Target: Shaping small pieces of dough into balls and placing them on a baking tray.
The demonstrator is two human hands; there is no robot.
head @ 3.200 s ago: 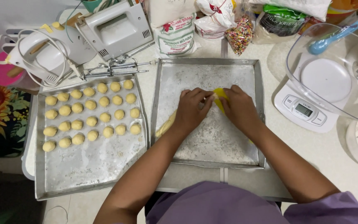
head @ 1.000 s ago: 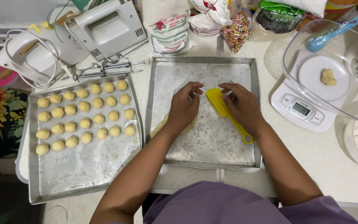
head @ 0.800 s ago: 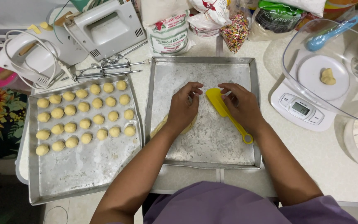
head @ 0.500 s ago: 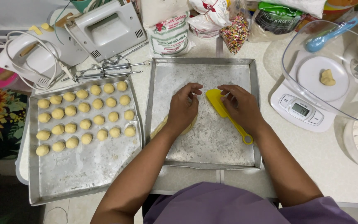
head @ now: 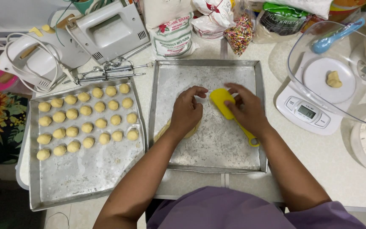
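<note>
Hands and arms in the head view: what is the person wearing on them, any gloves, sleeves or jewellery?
Both hands are bare: no gloves on the left hand or the right hand, and no rings, watch or bracelets that I can make out. The forearms are uncovered too. A purple garment with short sleeves shows at the bottom edge.

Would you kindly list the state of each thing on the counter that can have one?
Left hand: resting on dough, fingers curled.
Right hand: pressing down on the yellow scraper.
Right tray: floured, nearly bare.
Dough piece: flat under the left hand, mostly hidden.
Left tray: upper half filled with rows of dough balls.
Scale: switched on, one dough lump in its clear bowl.
Hand mixer: beaters off, lying beside it.
</note>
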